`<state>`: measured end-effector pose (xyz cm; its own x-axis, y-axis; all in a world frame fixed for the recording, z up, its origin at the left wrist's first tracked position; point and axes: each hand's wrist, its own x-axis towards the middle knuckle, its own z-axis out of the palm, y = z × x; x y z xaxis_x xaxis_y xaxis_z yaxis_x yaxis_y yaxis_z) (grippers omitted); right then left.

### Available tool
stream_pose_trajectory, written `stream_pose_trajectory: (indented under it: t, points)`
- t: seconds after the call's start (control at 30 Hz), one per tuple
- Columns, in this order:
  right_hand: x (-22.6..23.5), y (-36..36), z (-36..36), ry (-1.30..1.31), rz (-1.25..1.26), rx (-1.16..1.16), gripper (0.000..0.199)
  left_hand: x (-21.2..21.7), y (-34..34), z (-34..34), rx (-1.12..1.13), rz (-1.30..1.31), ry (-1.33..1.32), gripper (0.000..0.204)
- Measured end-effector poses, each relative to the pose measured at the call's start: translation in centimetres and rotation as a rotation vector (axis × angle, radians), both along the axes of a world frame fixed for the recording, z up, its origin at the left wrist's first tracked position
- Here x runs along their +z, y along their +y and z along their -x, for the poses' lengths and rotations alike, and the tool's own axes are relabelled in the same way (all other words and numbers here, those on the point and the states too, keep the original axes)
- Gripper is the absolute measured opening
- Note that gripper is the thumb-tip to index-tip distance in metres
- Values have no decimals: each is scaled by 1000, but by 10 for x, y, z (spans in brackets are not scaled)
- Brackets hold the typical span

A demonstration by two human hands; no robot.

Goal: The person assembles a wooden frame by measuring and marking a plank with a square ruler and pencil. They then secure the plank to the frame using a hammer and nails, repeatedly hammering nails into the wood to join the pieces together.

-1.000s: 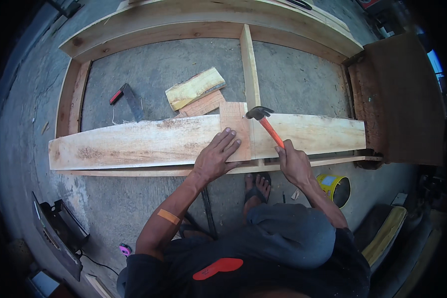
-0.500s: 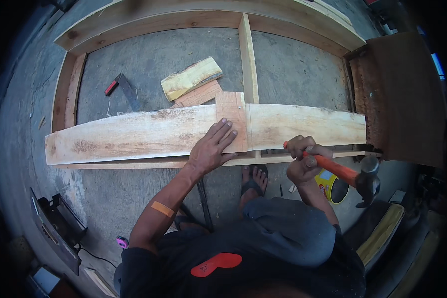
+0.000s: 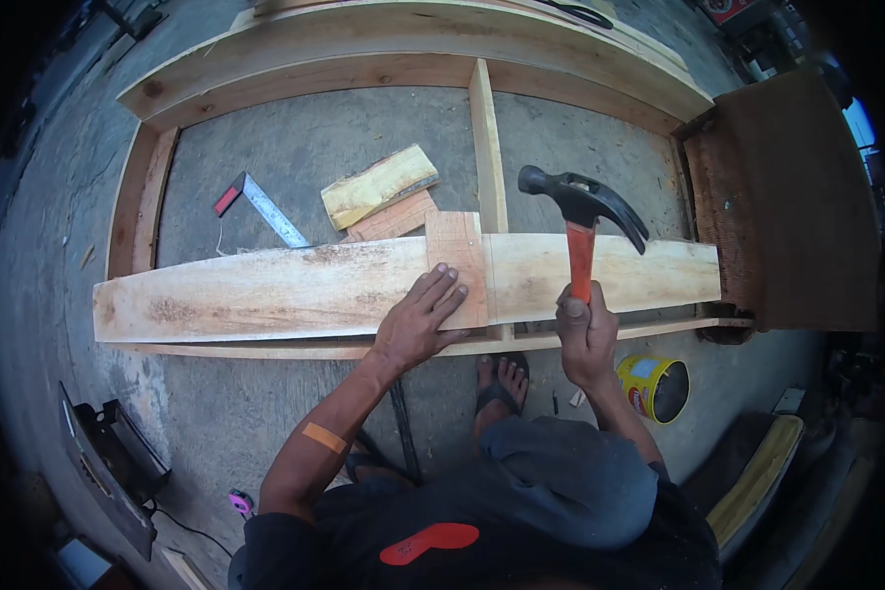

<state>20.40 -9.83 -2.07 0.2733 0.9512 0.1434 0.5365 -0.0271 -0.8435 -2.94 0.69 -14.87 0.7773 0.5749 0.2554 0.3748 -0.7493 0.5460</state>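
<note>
My left hand (image 3: 423,313) lies with fingers stretched out on a short reddish board (image 3: 452,232), pressing on its lower part. That board rests crosswise on a long pale plank (image 3: 265,285), which lies along the near side of a wooden frame (image 3: 492,138). A small shiny spot, perhaps a nail head, shows near the short board's upper right corner. In my right hand (image 3: 588,339) is a claw hammer (image 3: 579,261) with an orange handle and black head. It stands upright above the plank's right part, claw toward the right, apart from the short board.
Inside the frame lie a try square (image 3: 270,209) with a red-and-black handle and a pale wood offcut (image 3: 379,185) over a reddish one. A yellow bucket (image 3: 636,386) stands near right, a brown panel (image 3: 792,206) far right. A pink tape measure (image 3: 240,501) sits near left.
My right hand has turned the hammer from pointing low and right to upright, head raised. My left hand stays on the short board. The whole view has shifted slightly.
</note>
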Motion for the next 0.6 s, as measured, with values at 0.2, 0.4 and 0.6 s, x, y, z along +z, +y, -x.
stream_pose_trajectory:
  t: [0.2,0.4,0.6]
  points:
    - [-48,5,-3,-363,383,-37,30,4,10,3,-20,-8,-26,76]
    - [-59,-6,-10,-497,613,10,35,4,7,-5,-27,-30,25,74]
    - [-58,-51,-29,-507,345,-354,24,-1,-1,-13,1,-9,20,77]
